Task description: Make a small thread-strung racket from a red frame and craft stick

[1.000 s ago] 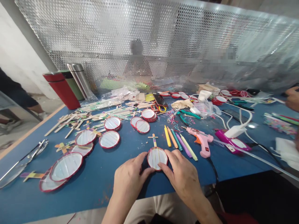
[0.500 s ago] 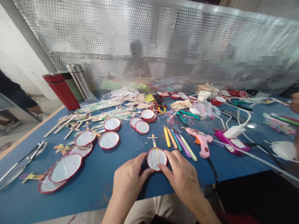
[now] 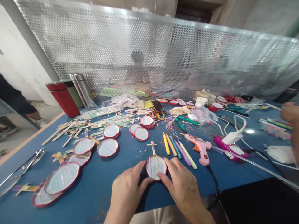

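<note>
A small white disc with a red rim (image 3: pixel 156 167) is held near the table's front edge, with a stick cross (image 3: pixel 153 147) standing out from its far side. Thin strings run down its face. My left hand (image 3: pixel 129 186) grips the disc's left edge between thumb and fingers. On the right edge, my right hand (image 3: pixel 182 183) pinches it, its thumb lying on the lower face. Several colored pens, among them a yellow one (image 3: pixel 166 143), lie just beyond my right hand, beside a pink glue gun (image 3: pixel 201 147).
More red-rimmed discs (image 3: pixel 108 147) lie at left, near loose wooden sticks (image 3: pixel 56 132). A red bottle (image 3: pixel 64 99) stands at back left. Green pliers (image 3: pixel 181 124), a magenta power strip (image 3: pixel 230 149) and cables occupy the right. Another person's hand (image 3: pixel 289 112) is at far right.
The camera view has tilted slightly upward, so the table's things sit lower in the picture. Both hands keep the same hold on the disc.
</note>
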{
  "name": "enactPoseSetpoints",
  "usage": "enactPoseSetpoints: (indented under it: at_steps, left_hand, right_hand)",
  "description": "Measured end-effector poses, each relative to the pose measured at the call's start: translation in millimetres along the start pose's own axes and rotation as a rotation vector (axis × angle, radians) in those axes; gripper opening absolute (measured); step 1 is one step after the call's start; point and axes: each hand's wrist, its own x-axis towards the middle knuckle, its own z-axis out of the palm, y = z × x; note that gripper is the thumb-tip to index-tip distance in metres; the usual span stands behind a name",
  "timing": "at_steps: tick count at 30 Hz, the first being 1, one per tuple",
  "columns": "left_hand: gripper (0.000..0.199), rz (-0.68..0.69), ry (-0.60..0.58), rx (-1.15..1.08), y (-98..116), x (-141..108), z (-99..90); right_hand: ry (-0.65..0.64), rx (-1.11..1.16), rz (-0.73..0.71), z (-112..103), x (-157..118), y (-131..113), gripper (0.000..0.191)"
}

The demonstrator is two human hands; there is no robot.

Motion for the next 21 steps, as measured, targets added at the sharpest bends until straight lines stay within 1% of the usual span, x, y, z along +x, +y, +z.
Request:
enactPoseSetpoints:
  at_steps: [4, 8, 12, 16, 21]
  left_hand:
    - [0.038, -0.009, -0.011, 0.015, 1.2, -0.3, -0.7]
    - [0.038, -0.015, -0.011, 0.010, 2.4, 0.0, -1.8]
    - [0.039, -0.029, -0.023, 0.002, 3.3, 0.2, -3.1]
    - [0.038, -0.021, -0.001, -0.003, 3.5, -0.9, -3.8]
    - [0.039, -0.010, 0.024, -0.001, 3.6, -1.1, -4.2]
  right_hand:
    - [0.032, -0.005, -0.012, 0.0, 0.3, -0.2, 0.050]
    - [0.039, 0.008, 0.006, 0.6, 0.7, -0.5, 0.050]
    - [0.000, 0.031, 0.022, 1.9, -1.4, 0.3, 0.049]
    - [-0.038, 0.049, 0.041, 3.2, -2.6, 1.3, 0.045]
    - [-0.087, 0.069, 0.053, 2.5, 0.1, 0.6, 0.056]
